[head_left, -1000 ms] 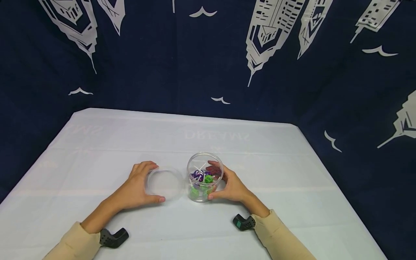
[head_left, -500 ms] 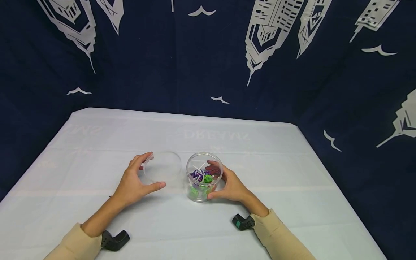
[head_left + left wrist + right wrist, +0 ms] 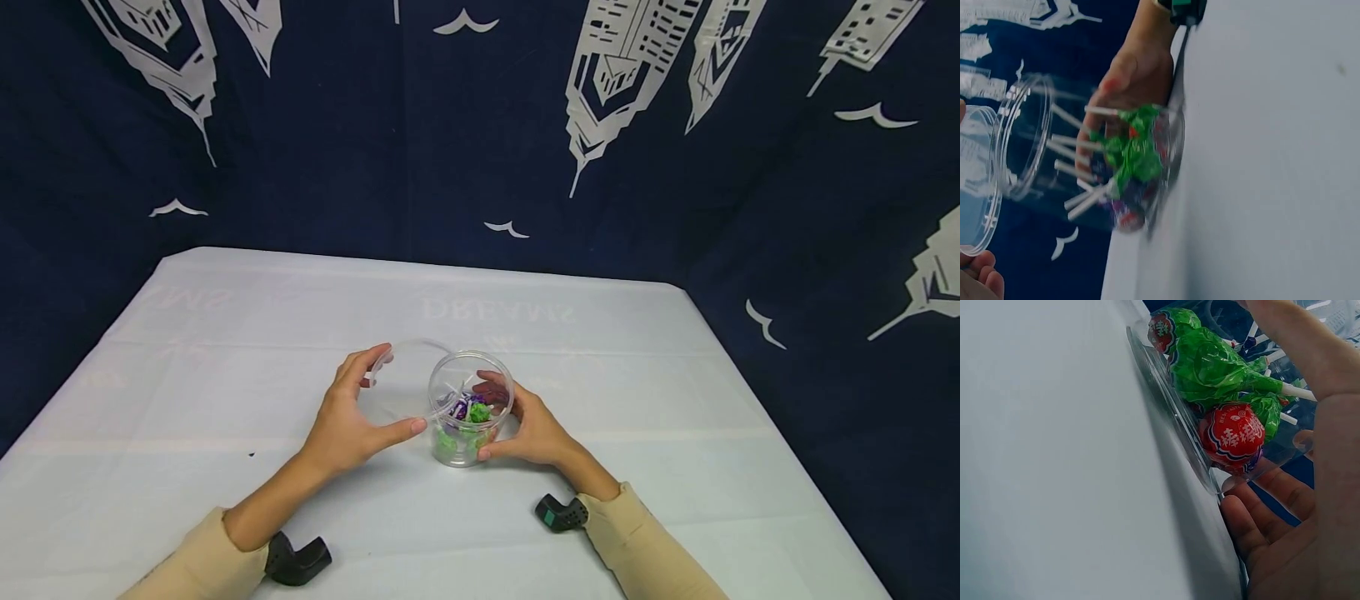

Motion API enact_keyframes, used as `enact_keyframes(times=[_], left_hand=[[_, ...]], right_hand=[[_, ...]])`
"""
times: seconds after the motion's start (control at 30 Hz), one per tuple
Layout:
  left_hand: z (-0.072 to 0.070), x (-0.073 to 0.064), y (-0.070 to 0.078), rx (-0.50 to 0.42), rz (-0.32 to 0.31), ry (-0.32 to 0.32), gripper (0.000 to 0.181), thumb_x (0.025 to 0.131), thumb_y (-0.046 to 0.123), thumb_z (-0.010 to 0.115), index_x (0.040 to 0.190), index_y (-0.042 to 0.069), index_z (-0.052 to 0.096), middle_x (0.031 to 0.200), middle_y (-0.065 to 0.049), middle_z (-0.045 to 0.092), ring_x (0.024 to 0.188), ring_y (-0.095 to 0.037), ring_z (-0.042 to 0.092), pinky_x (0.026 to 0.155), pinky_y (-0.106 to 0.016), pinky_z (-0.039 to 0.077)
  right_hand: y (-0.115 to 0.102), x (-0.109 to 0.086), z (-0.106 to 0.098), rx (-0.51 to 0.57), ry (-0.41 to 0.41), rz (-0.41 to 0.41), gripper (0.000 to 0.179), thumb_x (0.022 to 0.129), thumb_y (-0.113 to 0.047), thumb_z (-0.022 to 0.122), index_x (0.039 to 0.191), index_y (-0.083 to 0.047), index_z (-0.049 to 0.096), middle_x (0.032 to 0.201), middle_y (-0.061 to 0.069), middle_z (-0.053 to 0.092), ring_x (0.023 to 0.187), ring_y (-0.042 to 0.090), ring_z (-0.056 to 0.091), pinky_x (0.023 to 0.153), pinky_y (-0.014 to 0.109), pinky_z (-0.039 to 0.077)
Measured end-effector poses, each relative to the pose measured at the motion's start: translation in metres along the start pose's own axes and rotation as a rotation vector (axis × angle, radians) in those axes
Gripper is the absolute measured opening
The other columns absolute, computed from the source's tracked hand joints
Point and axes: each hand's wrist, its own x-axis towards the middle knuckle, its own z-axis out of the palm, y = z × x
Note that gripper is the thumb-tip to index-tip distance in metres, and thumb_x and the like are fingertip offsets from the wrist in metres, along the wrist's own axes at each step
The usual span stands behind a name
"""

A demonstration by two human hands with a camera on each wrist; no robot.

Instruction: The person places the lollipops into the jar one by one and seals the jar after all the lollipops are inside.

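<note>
A clear plastic jar (image 3: 442,454) stands upright on the white table, its mouth uncovered. Several lollipops (image 3: 1138,153) in green, purple and red wrappers lie inside, white sticks pointing up. My right hand (image 3: 536,429) grips the jar from its right side, thumb in front and fingers behind. My left hand (image 3: 348,421) holds a round clear lid (image 3: 408,379) by its edge, between thumb and fingers. The lid is raised to the left of the jar mouth and overlaps its rim in the head view. In the left wrist view the lid is close to the rim.
The white-covered table (image 3: 225,333) spreads around both hands. A dark blue cloth (image 3: 337,167) with white building prints hangs behind it. Black wrist cameras (image 3: 562,512) sit on both wrists. A tiny dark speck (image 3: 251,454) lies on the table at left.
My left hand has lifted the lid up from beside the jar, then carried it right to the jar's mouth. The right hand and jar have stayed in place.
</note>
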Motion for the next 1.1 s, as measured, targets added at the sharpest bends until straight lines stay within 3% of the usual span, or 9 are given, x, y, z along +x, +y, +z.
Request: enact_keyframes(times=[0.1, 0.23, 0.6, 0.87, 1.1], left_hand=[[0.012, 0.002, 0.010, -0.006, 0.010, -0.031, 0.095, 0.066, 0.025, 0.091, 0.145, 0.002, 0.043, 0.139, -0.016, 0.047, 0.119, -0.028, 0.045, 0.095, -0.051, 0.041], [0.025, 0.005, 0.018, 0.006, 0.023, -0.057, 0.097, 0.064, 0.030, 0.092, 0.143, 0.001, 0.044, 0.137, -0.014, 0.047, 0.117, -0.027, 0.045, 0.094, -0.051, 0.044], [0.044, 0.012, 0.023, 0.080, -0.025, -0.078, 0.101, 0.063, 0.038, 0.093, 0.144, 0.002, 0.044, 0.138, -0.009, 0.046, 0.125, -0.026, 0.042, 0.100, -0.052, 0.044], [0.045, 0.017, 0.028, 0.148, -0.043, -0.127, 0.104, 0.065, 0.044, 0.091, 0.145, 0.001, 0.042, 0.139, -0.010, 0.045, 0.126, -0.026, 0.040, 0.097, -0.052, 0.047], [0.038, 0.024, 0.029, 0.174, -0.040, -0.207, 0.105, 0.066, 0.047, 0.090, 0.146, 0.001, 0.041, 0.136, -0.011, 0.046, 0.125, -0.026, 0.043, 0.099, -0.052, 0.047]], right_hand=[[-0.001, -0.001, 0.000, 0.001, 0.002, 0.006, 0.098, 0.069, -0.024, 0.093, 0.146, 0.003, 0.039, 0.132, 0.021, 0.057, 0.123, 0.028, 0.056, 0.106, 0.036, 0.044], [-0.003, -0.001, 0.000, -0.006, 0.003, 0.017, 0.097, 0.069, -0.026, 0.093, 0.146, 0.000, 0.040, 0.135, 0.019, 0.056, 0.125, 0.030, 0.054, 0.107, 0.035, 0.043], [-0.001, -0.001, 0.000, 0.002, 0.001, 0.013, 0.099, 0.070, -0.036, 0.090, 0.149, -0.004, 0.038, 0.140, 0.018, 0.053, 0.129, 0.032, 0.051, 0.109, 0.037, 0.040], [0.000, -0.002, -0.001, -0.007, -0.006, 0.010, 0.100, 0.069, -0.016, 0.093, 0.150, -0.004, 0.037, 0.139, 0.017, 0.054, 0.126, 0.037, 0.052, 0.107, 0.046, 0.042], [-0.001, -0.003, -0.001, -0.012, -0.003, 0.036, 0.098, 0.069, -0.023, 0.093, 0.149, -0.005, 0.038, 0.138, 0.015, 0.055, 0.126, 0.033, 0.053, 0.108, 0.043, 0.042]])
